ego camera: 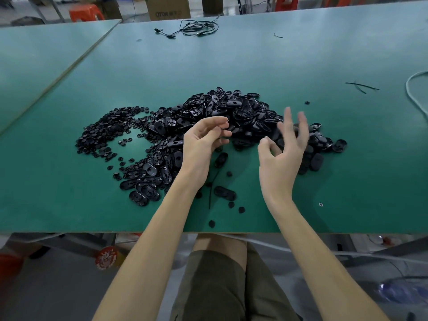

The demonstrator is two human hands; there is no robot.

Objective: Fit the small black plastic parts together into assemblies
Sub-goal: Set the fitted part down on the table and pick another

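Black oval parts (231,110) are lying in a big heap mid-table, with a smaller heap of round black parts (108,130) sitting just left of it, touching. A few loose ovals and rounds are lying nearer the front edge, one oval (224,193) between the forearms. Left hand (203,144) is hovering over the heap's near edge, fingers curled toward the thumb; can't tell if it is pinching anything. Right hand (282,156) is hovering with fingers spread, blurred, holding nothing. Green table (231,61) is carrying a coiled black cable (199,27) at the far side.
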